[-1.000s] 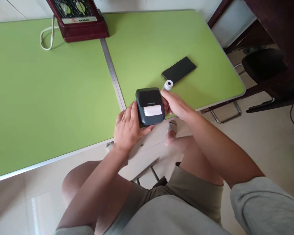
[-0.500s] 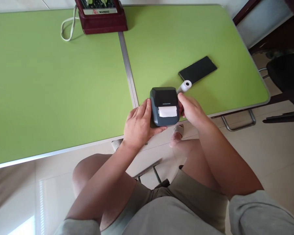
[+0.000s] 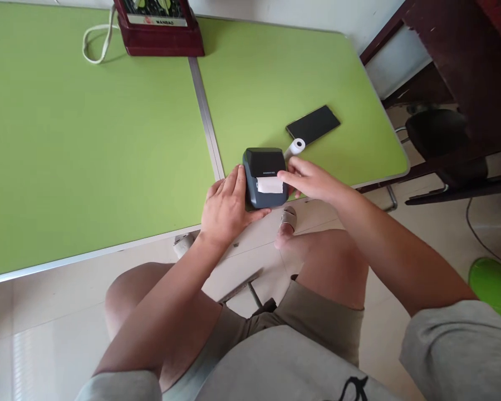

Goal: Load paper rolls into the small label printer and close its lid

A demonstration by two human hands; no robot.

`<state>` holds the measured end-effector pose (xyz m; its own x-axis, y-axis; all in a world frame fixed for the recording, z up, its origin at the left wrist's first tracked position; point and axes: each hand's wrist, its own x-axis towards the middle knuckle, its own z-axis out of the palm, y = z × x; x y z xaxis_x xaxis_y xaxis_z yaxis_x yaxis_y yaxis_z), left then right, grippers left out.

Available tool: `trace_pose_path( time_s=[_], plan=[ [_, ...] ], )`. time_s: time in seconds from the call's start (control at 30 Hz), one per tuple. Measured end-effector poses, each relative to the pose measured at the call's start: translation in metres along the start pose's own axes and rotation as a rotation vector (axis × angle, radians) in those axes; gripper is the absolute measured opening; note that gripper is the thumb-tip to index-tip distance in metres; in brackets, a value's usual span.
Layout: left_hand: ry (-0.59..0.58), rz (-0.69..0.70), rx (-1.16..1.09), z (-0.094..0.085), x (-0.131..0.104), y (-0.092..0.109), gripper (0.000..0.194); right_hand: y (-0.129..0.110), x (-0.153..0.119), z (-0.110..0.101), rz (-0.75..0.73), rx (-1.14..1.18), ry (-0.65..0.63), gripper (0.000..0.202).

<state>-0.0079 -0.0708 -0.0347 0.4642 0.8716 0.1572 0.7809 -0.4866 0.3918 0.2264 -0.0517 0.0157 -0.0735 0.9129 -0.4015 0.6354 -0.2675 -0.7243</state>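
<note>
1. Nearest: L hand (image 3: pixel 224 213) grips a dark blue-grey, rounded-square plastic device w/ black lid (image 3: pixel 264 161), fingers along its L side, thumb along the near edge. Device sits btwn both hands, at the near edge of a bright green, smooth tabletop (image 3: pixel 108 139); can't tell if resting or lifted.
2. R hand (image 3: pixel 312 178), changed in last ½ sec: was wholly at device's R side; now one digit, prob. thumb, reaches over the front, tip at the R end of a white paper strip (image 3: pixel 269 185). My read: work has shifted to the strip.
3. Other R fingers bend by device's R side, partly hidden; can't tell if gripping. Lid lettering too small to read.
4. Just beyond: white paper roll w/ dark core (image 3: pixel 295 147), lower end hidden; overlaps corner of black, flat phone (image 3: pixel 313 123), contact unclear.
5. Farthest: dark red, boxy appliance (image 3: pixel 162 44), cut off at top.
</note>
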Motion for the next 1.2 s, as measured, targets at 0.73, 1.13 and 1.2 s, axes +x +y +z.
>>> trace_pose_path(
  time_s=[0.73,1.13,1.2],
  plan=[
    [0.034,0.003,-0.017,0.004,-0.002,-0.005,0.103,-0.025,-0.006,0.002,-0.159,0.042,0.269,0.040],
    [0.020,0.024,0.008,0.001,-0.003,-0.004,0.104,-0.045,0.013,-0.003,-0.425,-0.594,0.300,0.009],
    [0.020,0.020,0.010,0.001,-0.003,-0.004,0.106,-0.050,0.019,-0.004,-0.413,-0.682,0.219,0.020]
  ],
)
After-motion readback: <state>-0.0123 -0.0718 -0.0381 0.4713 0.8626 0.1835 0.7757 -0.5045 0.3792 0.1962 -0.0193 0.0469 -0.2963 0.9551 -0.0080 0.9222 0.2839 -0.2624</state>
